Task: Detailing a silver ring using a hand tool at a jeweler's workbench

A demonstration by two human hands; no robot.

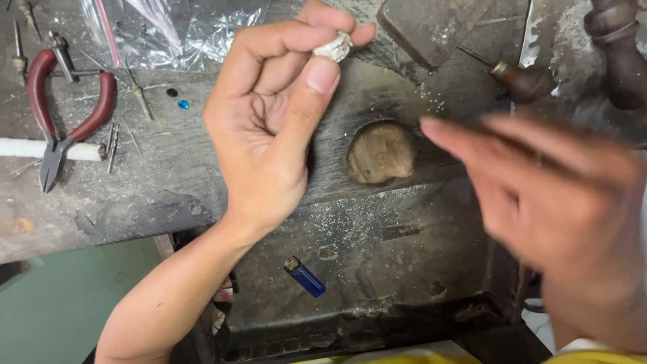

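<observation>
Left hand (269,121) is pinching a small silvery lump (333,47) between thumb and fingertips, pliers (60,114) lying off to its left; right hand (559,195) is blurring by, fingers open.

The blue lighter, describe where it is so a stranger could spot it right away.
Below the round hollow in the dark workbench, on the lower ledge dusted with filings, lies the blue lighter. It is the only blue plastic stick there, with a metal cap at its upper-left end.
</observation>
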